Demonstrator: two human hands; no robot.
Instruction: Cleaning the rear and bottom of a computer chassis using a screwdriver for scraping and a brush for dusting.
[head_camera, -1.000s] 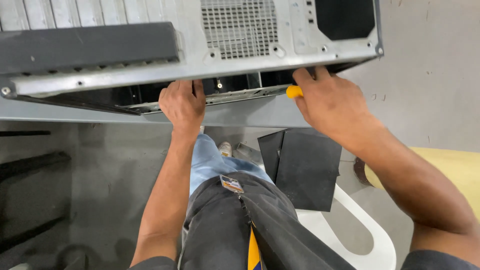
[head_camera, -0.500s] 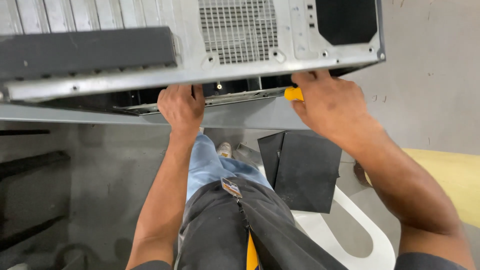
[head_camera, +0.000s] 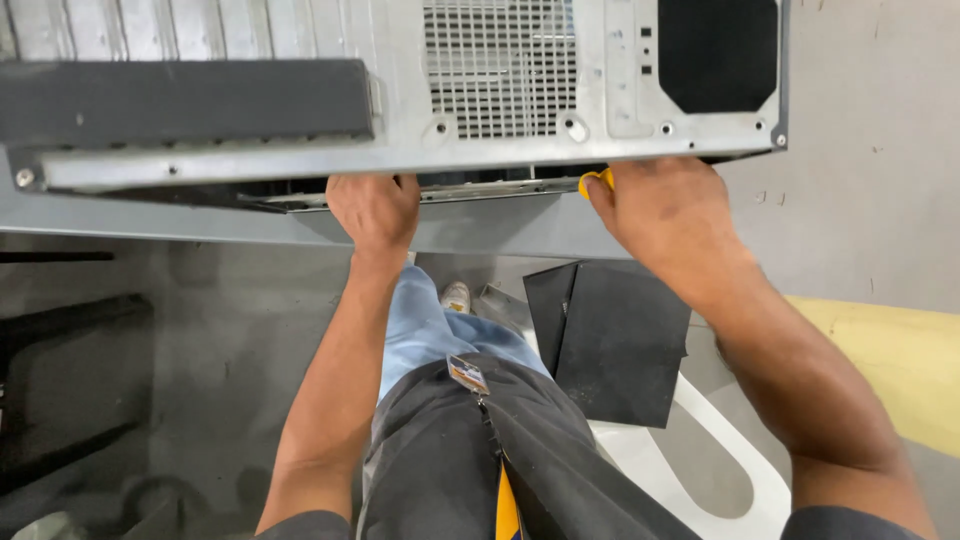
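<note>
Computer case of bare grey sheet metal (head_camera: 300, 160), lying on its side along the edge of a grey workbench (head_camera: 500, 225) and filling the top of the view; its rear panel faces up, showing a perforated fan grille (head_camera: 500, 65), a black rectangular cut-out (head_camera: 718, 50) at right and a dark grey bar (head_camera: 185, 100) at left. Interior open at the near edge, contents dark and not discernible. Black flat panels, two, leaning together (head_camera: 615, 340) below the bench beside a white plastic chair (head_camera: 740, 470). Left hand (head_camera: 375, 210), fingers curled up into the case's open lower edge, gripping the rim. Right hand (head_camera: 665, 215), closed around a yellow tool handle (head_camera: 595, 182) at the same edge, only its tip showing. Hands set well apart.
</note>
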